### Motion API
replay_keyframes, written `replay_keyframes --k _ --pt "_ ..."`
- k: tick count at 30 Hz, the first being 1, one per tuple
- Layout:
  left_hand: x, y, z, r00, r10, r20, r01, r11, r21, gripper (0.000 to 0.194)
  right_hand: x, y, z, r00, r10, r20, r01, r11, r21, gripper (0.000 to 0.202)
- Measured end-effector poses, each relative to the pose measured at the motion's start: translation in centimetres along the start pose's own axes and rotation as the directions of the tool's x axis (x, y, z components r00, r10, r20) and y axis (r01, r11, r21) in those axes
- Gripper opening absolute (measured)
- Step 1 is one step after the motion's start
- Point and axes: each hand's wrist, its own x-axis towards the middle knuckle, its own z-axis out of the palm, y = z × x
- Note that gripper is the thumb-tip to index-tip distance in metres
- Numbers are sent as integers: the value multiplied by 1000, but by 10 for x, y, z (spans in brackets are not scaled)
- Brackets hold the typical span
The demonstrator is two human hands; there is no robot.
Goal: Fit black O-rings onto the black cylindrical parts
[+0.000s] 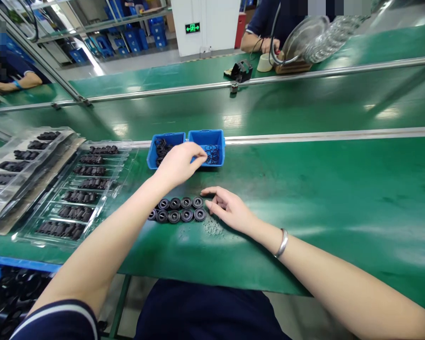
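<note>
My left hand (180, 164) is over the front of two small blue bins, thumb and forefinger pinched together. Whatever lies between those fingertips is too small to make out. Thin dark rings lie in the right blue bin (217, 163), while the left blue bin (152, 158) contains black ring-like parts, partly covered by my hand. Below, round black parts (174, 216) with slotted centres stand in two rows on the green table; my left forearm hides their left end. At the right end of these rows is my right hand (230, 208), thumb and forefinger apart, holding nothing visible.
Clear plastic trays (80, 198) of black parts lie at the left, beside a stacked tray (17, 165). Small specks (213, 226) dot the table near my right hand. A metal rail (156, 91) runs behind; two people work beyond it. A crate of black parts (14, 297) is lower left.
</note>
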Motion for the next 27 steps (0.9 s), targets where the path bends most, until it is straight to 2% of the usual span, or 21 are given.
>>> replay_keyframes --k 2,4,6,9,13,18,22,27 --pt "-27 -1 -3 997 15 78 -2 986 -169 19 5 -1 -1 996 78 41 -81 993 87 32" --pt "-47 -5 -3 973 35 227 28 963 -270 27 11 -2 -3 985 133 106 -152 970 190 37" --pt "-55 -11 -3 932 49 359 70 948 -310 33 18 -2 -5 972 160 174 -204 939 277 43" --pt "-54 -17 -2 886 39 463 140 928 -347 32 26 0 -6 948 181 264 -261 913 313 48" --pt "-45 -18 2 849 37 527 182 916 -358 33 30 3 -9 927 162 337 -278 902 330 47" --pt "-41 -21 9 825 47 563 186 918 -349 33 31 4 -10 916 172 362 -299 895 330 48" --pt "-39 -22 13 790 17 612 252 902 -351 30 31 4 -10 909 164 384 -308 884 352 48" --pt "-40 -19 12 779 -22 627 280 906 -316 27 32 2 -11 900 176 400 -317 892 322 47"
